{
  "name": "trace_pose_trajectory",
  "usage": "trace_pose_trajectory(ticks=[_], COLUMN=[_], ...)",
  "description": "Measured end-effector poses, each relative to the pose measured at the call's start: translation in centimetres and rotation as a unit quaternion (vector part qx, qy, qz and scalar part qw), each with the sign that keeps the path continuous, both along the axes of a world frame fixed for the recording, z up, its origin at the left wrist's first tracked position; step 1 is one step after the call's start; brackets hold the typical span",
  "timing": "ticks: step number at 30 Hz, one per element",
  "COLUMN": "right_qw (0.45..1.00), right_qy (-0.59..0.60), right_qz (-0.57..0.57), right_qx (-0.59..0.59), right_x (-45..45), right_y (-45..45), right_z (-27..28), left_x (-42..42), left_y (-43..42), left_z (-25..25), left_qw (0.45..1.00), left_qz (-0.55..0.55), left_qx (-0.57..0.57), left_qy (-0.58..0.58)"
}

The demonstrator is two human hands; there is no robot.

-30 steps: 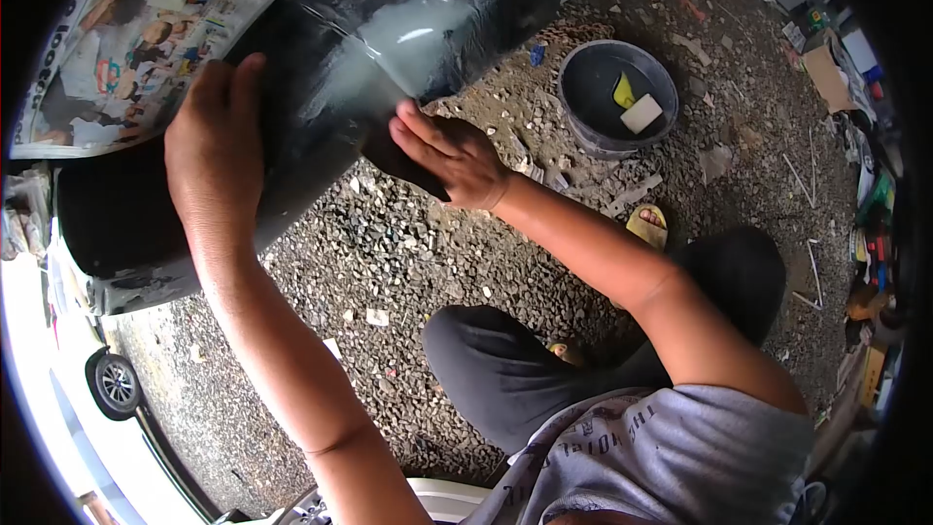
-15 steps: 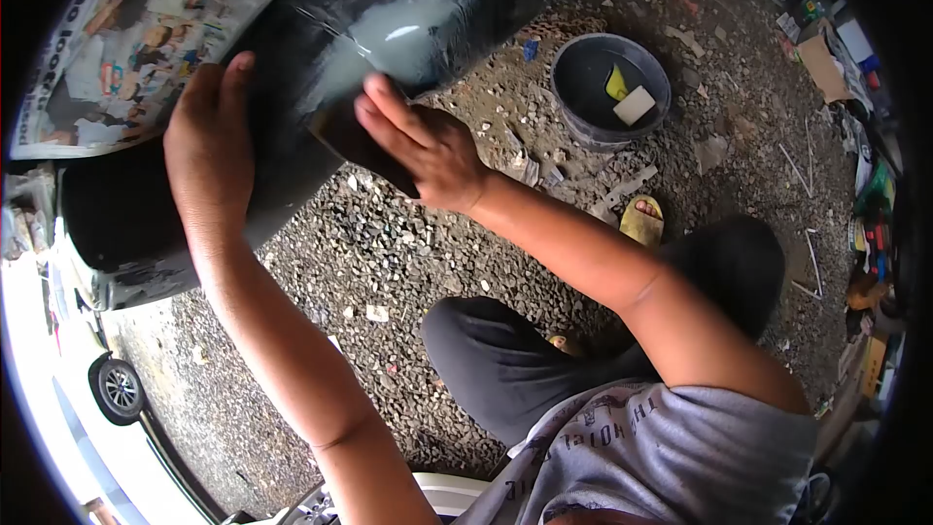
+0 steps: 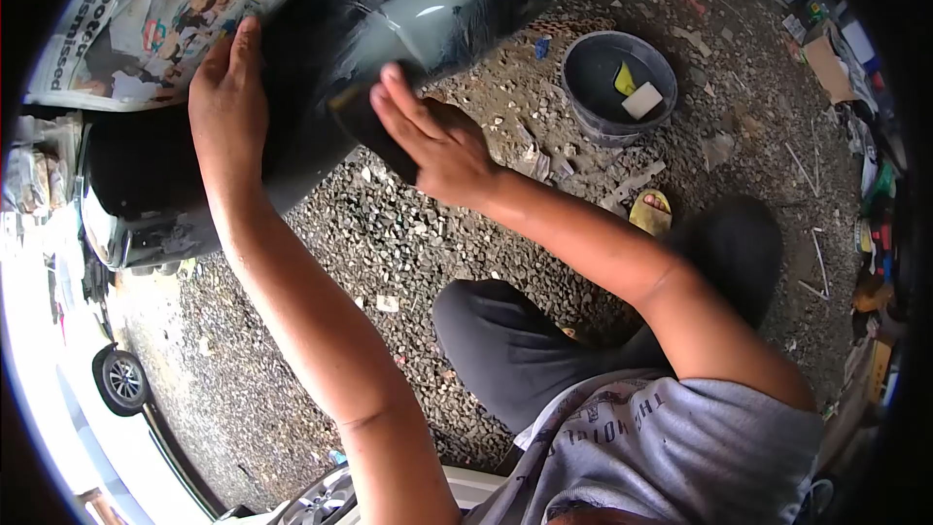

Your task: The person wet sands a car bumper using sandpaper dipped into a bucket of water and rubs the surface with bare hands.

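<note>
A glossy black car bumper [image 3: 292, 87] with a pale grey-white patch [image 3: 423, 24] fills the upper part of the view, its surface looking wet. My left hand [image 3: 229, 97] lies against the bumper by the newspaper edge, fingers stretched out and holding nothing. Below the pale patch, my right hand [image 3: 442, 141] presses a dark, thin sheet that looks like sandpaper [image 3: 374, 131] to the bumper. The fingers lie along the sheet, and the thumb is hidden.
Printed newspaper [image 3: 165, 24] covers the surface above the bumper. A dark bucket [image 3: 593, 117] of water, with a yellow piece and a whitish block, stands on gravel to the right. Assorted clutter [image 3: 875, 233] lines the far right. A car wheel [image 3: 123, 379] shows at lower left.
The view has shifted slightly, so bumper, bucket and arms appear a little to the right. My right hand still holds the sheet against the bumper; my left stays by the newspaper edge.
</note>
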State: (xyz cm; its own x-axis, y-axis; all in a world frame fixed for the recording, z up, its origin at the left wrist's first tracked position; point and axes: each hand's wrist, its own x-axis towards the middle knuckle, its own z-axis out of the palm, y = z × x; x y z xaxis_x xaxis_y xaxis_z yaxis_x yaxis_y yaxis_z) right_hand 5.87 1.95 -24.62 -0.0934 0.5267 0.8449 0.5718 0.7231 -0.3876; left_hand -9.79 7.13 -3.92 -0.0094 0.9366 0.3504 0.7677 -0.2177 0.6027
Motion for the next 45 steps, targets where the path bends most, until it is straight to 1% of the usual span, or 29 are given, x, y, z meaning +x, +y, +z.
trace_pose_trajectory(ticks=[2, 3, 5, 7, 8, 9, 10, 11, 12, 14, 16, 17, 18, 19, 22, 24, 28, 30, 31, 32, 34, 35, 36, 39, 40, 41, 42, 44, 45], right_qw=[1.000, 0.999, 0.992, 0.992, 0.986, 0.989, 0.994, 0.995, 0.991, 0.999, 0.993, 0.993, 0.995, 0.987, 0.972, 0.976, 0.980, 0.976, 0.974, 0.975, 0.988, 0.938, 0.837, 0.908, 0.928, 0.978, 0.986, 0.995, 0.993], right_qy=[-0.010, -0.035, -0.111, -0.117, -0.120, -0.060, -0.017, 0.027, 0.070, -0.001, -0.046, 0.013, 0.061, 0.096, 0.180, 0.172, 0.185, 0.195, 0.205, 0.193, 0.137, 0.334, 0.514, 0.405, 0.362, 0.186, 0.142, 0.054, 0.103], right_qz=[0.019, 0.030, 0.039, -0.056, -0.113, -0.125, -0.104, -0.084, -0.061, -0.028, -0.015, -0.019, -0.030, -0.036, -0.047, -0.096, -0.066, -0.094, -0.085, -0.066, -0.047, 0.065, 0.173, 0.065, 0.031, -0.051, -0.048, -0.040, -0.051], right_qx=[-0.011, -0.024, -0.045, 0.002, 0.020, 0.058, 0.003, -0.049, -0.099, -0.029, -0.106, -0.120, -0.077, -0.122, -0.146, -0.087, -0.029, -0.031, -0.054, -0.088, -0.053, -0.064, -0.073, -0.083, -0.079, -0.076, -0.074, -0.067, -0.028], right_x=[-1.6, -2.4, -1.7, 0.5, 1.4, 1.8, 0.2, -2.5, -4.3, -5.6, -4.0, -3.2, -2.9, -2.2, -1.4, -1.6, -5.6, -7.8, -9.3, -10.9, -12.4, -11.6, -10.8, -11.4, -11.3, -12.4, -12.0, -10.0, -8.7], right_y=[-0.6, -0.9, -0.6, 0.6, 0.8, 0.4, -0.3, -1.3, -2.2, -2.9, -4.4, -5.5, -5.7, -6.7, -8.3, -6.5, -2.3, -1.4, -1.9, -3.1, -3.3, -3.1, -3.0, -3.7, -3.4, -4.5, -4.4, -3.5, -2.6], right_z=[3.9, 4.8, 5.1, 2.0, 1.9, 1.6, 1.2, 1.6, 1.9, 0.7, 0.3, 0.3, -0.7, -2.0, 0.4, 2.9, 5.9, 5.9, 5.6, 5.1, 3.2, 4.9, 6.7, 6.0, 6.0, 5.0, 4.1, 2.2, 2.9], left_x=[-0.6, -0.6, -0.2, 0.1, -0.3, -0.7, -1.0, 0.0, 0.0, -0.2, -0.4, -0.4, -0.4, -0.4, -0.5, -0.6, -0.1, 0.0, 0.0, 0.1, 0.1, 0.0, -0.2, -0.1, 0.0, 0.4, 0.5, -0.1, -0.4], left_y=[0.6, 0.6, 0.4, 0.3, 0.6, 1.0, 1.2, 0.3, 0.3, 0.7, 1.2, 1.3, 1.3, 1.3, 1.0, 1.3, 0.4, 0.3, 0.2, 0.3, 0.4, 0.4, 0.4, 0.3, 0.2, -0.2, -0.4, 0.6, 1.1], left_z=[-0.5, -0.7, -1.0, -1.1, -1.2, -1.1, -1.1, -0.7, -0.6, -1.1, -1.3, -1.3, -1.2, -1.1, -1.3, -1.2, -0.6, -0.6, -0.7, -0.6, -0.8, -0.8, -0.7, -0.6, -0.3, -0.1, -0.1, -0.8, -1.4], left_qw=[0.998, 0.995, 0.991, 0.984, 0.986, 0.988, 0.989, 0.989, 0.988, 0.986, 0.985, 0.987, 0.988, 0.990, 0.993, 0.993, 0.993, 0.991, 0.991, 0.990, 0.990, 0.990, 0.991, 0.990, 0.990, 0.991, 0.992, 0.990, 0.988], left_qz=[-0.036, -0.055, -0.034, -0.045, -0.048, -0.051, -0.057, -0.031, -0.040, -0.059, -0.071, -0.068, -0.067, -0.063, -0.055, -0.059, -0.067, -0.065, -0.065, -0.065, -0.067, -0.072, -0.076, -0.086, -0.069, -0.053, -0.037, -0.060, -0.071], left_qx=[0.040, 0.060, 0.061, 0.078, 0.057, 0.035, 0.010, 0.017, 0.027, 0.045, 0.046, 0.043, 0.039, 0.041, 0.033, 0.019, 0.023, 0.017, 0.017, 0.020, 0.025, 0.029, 0.032, 0.014, 0.010, 0.007, 0.000, 0.031, 0.045], left_qy=[-0.038, -0.055, -0.112, -0.154, -0.148, -0.143, -0.135, -0.141, -0.145, -0.151, -0.148, -0.141, -0.134, -0.121, -0.098, -0.097, -0.095, -0.117, -0.120, -0.123, -0.122, -0.116, -0.109, -0.114, -0.119, -0.123, -0.124, -0.124, -0.126])
